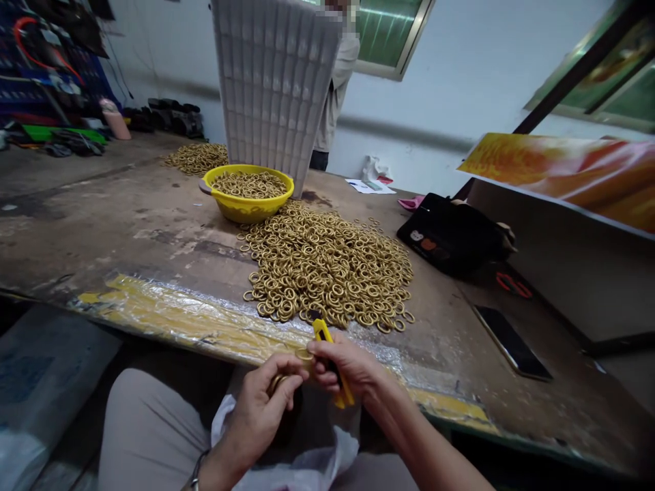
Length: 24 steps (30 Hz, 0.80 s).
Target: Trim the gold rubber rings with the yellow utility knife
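My left hand [260, 402] is closed around brass-coloured rings [277, 383] above my lap. Just right of it, my right hand [345, 365] grips a yellow utility knife [323, 331], its tip pointing up and away. One more ring [303, 354] sits between the fingertips of the two hands; which hand bears it is hard to tell. Beyond the hands, a large pile of rings [332, 262] lies on the table [138, 225]. Behind the pile's left side, a yellow bowl [250, 208] holds many similar rings.
A tall grey ribbed crate [276, 82] stands behind the bowl, with a person [338, 88] behind it. Another ring pile [197, 157] lies back left. A black bag [453, 232] and a phone [512, 341] rest at right. Yellow tape [189, 317] covers the front edge.
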Each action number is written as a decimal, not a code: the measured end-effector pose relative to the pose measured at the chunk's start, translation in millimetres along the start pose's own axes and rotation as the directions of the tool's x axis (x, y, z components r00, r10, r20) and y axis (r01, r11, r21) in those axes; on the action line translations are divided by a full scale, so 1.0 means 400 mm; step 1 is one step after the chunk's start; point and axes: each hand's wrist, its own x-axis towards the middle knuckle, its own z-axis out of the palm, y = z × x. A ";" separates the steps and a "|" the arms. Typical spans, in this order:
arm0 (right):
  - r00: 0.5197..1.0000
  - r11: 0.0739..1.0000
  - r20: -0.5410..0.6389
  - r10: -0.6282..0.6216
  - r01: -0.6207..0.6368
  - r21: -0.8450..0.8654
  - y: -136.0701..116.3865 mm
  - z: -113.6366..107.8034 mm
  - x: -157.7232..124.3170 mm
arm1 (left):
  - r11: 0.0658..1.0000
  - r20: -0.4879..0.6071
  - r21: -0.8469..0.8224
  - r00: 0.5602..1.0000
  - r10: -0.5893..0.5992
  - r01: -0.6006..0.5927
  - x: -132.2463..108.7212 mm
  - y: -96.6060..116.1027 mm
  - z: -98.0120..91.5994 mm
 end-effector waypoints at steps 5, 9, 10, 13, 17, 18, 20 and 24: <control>0.991 0.989 0.037 0.128 -0.130 0.075 0.006 0.006 -0.004 | 0.991 -0.008 0.112 0.997 0.079 -0.077 0.005 -0.019 0.002; 0.985 0.985 0.046 0.163 -0.166 0.051 0.003 0.008 -0.006 | 0.997 -0.070 0.068 0.997 0.043 -0.038 0.004 -0.014 -0.004; 0.983 0.984 0.055 0.174 -0.176 0.038 0.002 0.009 -0.007 | 0.997 -0.057 0.068 0.998 0.038 -0.034 0.004 -0.008 -0.006; 0.979 0.982 0.085 0.186 -0.187 0.007 -0.001 0.011 -0.010 | 0.993 0.054 0.108 0.998 0.037 -0.042 0.009 0.015 -0.015; 0.981 0.986 0.099 0.167 -0.164 -0.041 0.001 0.011 -0.012 | 0.993 0.167 0.118 0.986 -0.013 -0.007 0.018 0.031 -0.026; 0.984 0.987 0.089 0.153 -0.148 -0.067 0.003 0.011 -0.012 | 0.995 0.189 0.086 0.980 -0.060 0.045 0.020 0.031 -0.027; 0.996 0.986 0.045 0.081 -0.074 -0.149 0.005 0.015 -0.014 | 0.983 0.214 -0.012 0.960 -0.179 0.185 0.023 0.026 -0.028; 0.960 0.838 -0.093 -0.263 0.180 -0.515 0.014 0.024 -0.036 | 0.910 0.220 -0.233 0.930 -0.294 0.343 0.026 0.017 -0.027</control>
